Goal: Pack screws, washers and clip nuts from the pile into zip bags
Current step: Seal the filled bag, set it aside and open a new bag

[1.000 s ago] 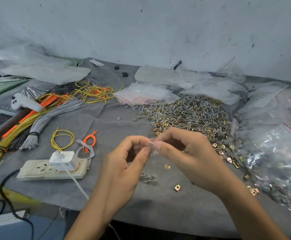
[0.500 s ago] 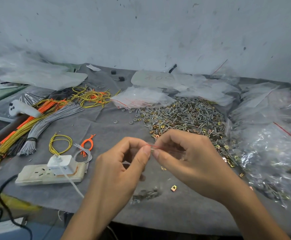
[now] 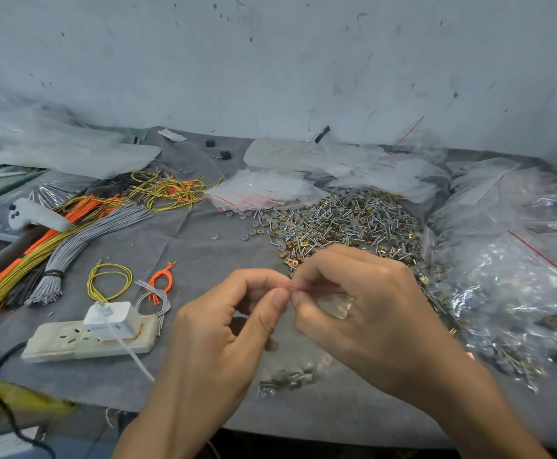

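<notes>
While both hands meet above the grey cloth [image 3: 184,246], they share one small clear zip bag [image 3: 335,306]. The left hand [image 3: 217,332] pinches its red zip strip between thumb and forefinger. The right hand [image 3: 363,313] pinches the same strip just beside it, fingers curled over the bag's top. The bag hangs between the wrists, and its bottom holds flat grey washers, too blurred to count. One pile [image 3: 346,226] of slim silver screws, round washers and brassy clip nuts lies just beyond, its near edge hidden by the right hand. One stack of empty zip bags [image 3: 264,193] sits at the pile's far left, and one large crinkled plastic bag [image 3: 519,293] of filled packets lies to the right. One cream power strip [image 3: 72,342] carrying one white charger [image 3: 111,318] lies left, near bundled wires [image 3: 82,240].
</notes>
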Tool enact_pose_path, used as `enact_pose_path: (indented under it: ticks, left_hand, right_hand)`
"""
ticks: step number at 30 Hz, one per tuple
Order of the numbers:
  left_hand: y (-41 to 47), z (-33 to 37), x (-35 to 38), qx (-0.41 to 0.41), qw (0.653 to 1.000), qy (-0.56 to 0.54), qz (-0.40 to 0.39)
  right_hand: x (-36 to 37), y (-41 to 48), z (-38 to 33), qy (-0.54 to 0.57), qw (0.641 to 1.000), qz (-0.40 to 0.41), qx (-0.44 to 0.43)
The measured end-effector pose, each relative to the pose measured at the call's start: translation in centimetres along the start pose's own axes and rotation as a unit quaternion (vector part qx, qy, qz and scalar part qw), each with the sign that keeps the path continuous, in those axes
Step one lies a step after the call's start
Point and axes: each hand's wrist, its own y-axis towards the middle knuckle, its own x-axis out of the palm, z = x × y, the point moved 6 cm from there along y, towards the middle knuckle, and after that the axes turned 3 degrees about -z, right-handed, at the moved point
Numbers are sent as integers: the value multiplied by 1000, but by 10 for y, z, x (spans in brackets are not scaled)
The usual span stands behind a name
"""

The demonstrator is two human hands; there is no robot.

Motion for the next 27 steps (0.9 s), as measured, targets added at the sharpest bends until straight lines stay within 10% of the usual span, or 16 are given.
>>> enact_pose_path:
  ticks: [27]
  left_hand:
    - [-7, -6, -9, -3, 999, 45, 31]
  right_hand:
    - [-29, -34, 34, -17, 995, 92, 25]
